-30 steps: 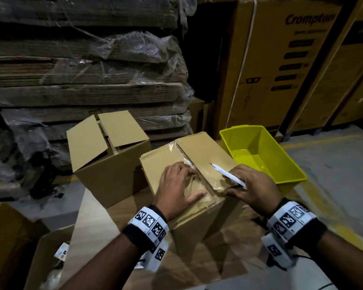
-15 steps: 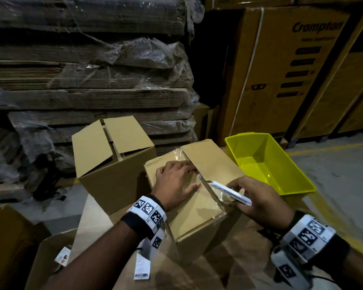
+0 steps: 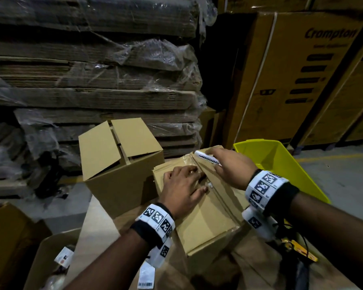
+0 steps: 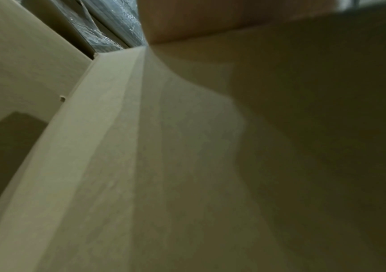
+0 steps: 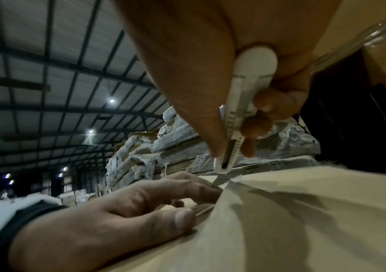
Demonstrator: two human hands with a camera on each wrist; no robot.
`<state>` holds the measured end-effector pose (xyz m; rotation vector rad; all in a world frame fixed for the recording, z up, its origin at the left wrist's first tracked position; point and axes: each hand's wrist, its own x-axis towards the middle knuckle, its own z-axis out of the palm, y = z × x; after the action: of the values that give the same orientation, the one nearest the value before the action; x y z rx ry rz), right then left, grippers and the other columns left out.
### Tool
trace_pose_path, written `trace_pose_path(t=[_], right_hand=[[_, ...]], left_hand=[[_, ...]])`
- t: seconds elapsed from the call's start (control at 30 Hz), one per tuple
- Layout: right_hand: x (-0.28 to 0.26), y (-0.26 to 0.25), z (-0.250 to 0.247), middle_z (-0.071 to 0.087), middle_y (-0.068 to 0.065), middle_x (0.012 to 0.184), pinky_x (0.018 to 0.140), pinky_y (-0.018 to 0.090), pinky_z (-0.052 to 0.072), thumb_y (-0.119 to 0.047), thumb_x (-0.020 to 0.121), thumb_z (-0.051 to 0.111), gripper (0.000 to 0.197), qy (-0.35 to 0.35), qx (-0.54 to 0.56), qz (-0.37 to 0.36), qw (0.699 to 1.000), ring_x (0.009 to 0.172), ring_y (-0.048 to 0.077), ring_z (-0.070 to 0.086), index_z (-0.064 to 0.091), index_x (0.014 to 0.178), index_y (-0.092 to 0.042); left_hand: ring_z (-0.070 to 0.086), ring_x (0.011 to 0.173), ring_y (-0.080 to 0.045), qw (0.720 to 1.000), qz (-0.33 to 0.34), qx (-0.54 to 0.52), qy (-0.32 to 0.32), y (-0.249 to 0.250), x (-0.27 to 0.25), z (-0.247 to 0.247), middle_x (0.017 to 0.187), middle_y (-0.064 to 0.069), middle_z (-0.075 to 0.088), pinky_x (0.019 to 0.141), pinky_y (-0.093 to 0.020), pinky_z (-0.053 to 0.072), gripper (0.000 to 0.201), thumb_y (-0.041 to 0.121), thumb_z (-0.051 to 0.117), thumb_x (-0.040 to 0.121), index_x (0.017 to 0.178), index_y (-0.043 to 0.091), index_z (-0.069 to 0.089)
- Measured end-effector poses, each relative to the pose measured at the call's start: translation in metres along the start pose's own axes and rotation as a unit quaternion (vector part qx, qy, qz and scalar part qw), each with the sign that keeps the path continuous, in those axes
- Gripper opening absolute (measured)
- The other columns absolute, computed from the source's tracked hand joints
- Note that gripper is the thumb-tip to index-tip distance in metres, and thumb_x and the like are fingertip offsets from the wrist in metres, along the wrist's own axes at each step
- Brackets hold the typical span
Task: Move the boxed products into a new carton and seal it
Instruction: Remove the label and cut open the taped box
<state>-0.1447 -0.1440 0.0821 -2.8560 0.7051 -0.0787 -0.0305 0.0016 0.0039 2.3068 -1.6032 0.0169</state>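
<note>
Behind taped carton (image 3: 205, 222): open carton (image 3: 122, 164), yellow bin (image 3: 281, 164).

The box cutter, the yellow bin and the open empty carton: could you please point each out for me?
box cutter (image 5: 238, 110), right wrist view, on its white handle.
yellow bin (image 3: 281, 164), head view, on its inner wall.
open carton (image 3: 124, 185), head view, on its front side.

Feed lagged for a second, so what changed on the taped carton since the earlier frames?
The right hand ran the white cutter along the taped seam to the carton's far end. The left hand slid slightly farther along the left flap. The cutter is still held; the open carton and yellow bin are unchanged.
</note>
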Motion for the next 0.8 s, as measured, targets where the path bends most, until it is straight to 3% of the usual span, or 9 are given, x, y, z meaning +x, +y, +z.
trace_pose_path(t=[0.07,0.17,0.33,0.53,0.67,0.8], right_hand=[[0.005,0.001,-0.001,0.054,0.002,0.123,0.081,0.039,0.050,-0.034,0.091,0.051,0.036,-0.007,-0.041,-0.007,0.999,0.106,0.029,0.060,0.048,0.126,-0.041],[0.006,0.001,-0.008,0.055,0.002,0.114,0.076,0.034,0.047,-0.046,0.093,0.051,0.035,-0.016,-0.097,-0.027,0.995,0.104,0.025,0.059,0.055,0.127,-0.039],[0.011,-0.008,-0.023,0.049,-0.001,0.114,0.064,0.027,0.035,-0.041,0.093,0.055,0.030,-0.030,-0.161,-0.059,0.985,0.100,0.023,0.061,0.060,0.122,-0.041],[0.026,-0.027,-0.033,0.053,-0.001,0.114,0.063,0.028,0.036,-0.037,0.088,0.064,0.025,-0.010,-0.228,-0.083,0.970,0.100,0.023,0.061,0.065,0.113,-0.035],[0.043,-0.033,-0.028,0.051,0.006,0.112,0.065,0.033,0.041,-0.030,0.080,0.072,0.034,0.073,-0.146,-0.062,0.985,0.094,0.030,0.060,0.057,0.108,-0.019],[0.052,-0.028,-0.021,0.060,-0.001,0.098,0.067,0.026,0.036,-0.032,0.070,0.080,0.036,0.148,0.020,-0.014,0.989,0.090,0.022,0.059,0.058,0.096,-0.021]], left_hand=[[0.029,0.133,-0.015,1.000,0.001,-0.004,0.003,0.000,-0.001,-0.001,0.150,0.008,0.038,0.102,-0.038,0.022,0.052,0.062,0.035,0.095,0.143,0.041,0.042],[0.029,0.135,-0.015,1.000,0.002,-0.003,0.000,0.000,-0.001,-0.001,0.151,0.007,0.036,0.104,-0.040,0.024,0.052,0.062,0.034,0.095,0.143,0.042,0.040],[0.029,0.135,-0.016,1.000,0.004,0.000,-0.001,-0.002,-0.001,0.001,0.151,0.007,0.036,0.106,-0.043,0.025,0.053,0.064,0.031,0.095,0.143,0.042,0.039],[0.028,0.136,-0.016,1.000,0.007,-0.009,-0.001,-0.003,0.000,0.002,0.153,0.008,0.033,0.108,-0.043,0.023,0.054,0.066,0.029,0.095,0.144,0.043,0.038],[0.031,0.133,-0.016,1.000,0.015,-0.012,0.012,-0.002,-0.001,0.004,0.156,0.011,0.030,0.101,-0.042,0.026,0.051,0.063,0.033,0.095,0.143,0.043,0.039],[0.035,0.128,-0.016,1.000,0.017,-0.012,0.013,-0.001,0.000,0.003,0.154,0.014,0.034,0.097,-0.042,0.028,0.050,0.062,0.034,0.096,0.142,0.043,0.042]])
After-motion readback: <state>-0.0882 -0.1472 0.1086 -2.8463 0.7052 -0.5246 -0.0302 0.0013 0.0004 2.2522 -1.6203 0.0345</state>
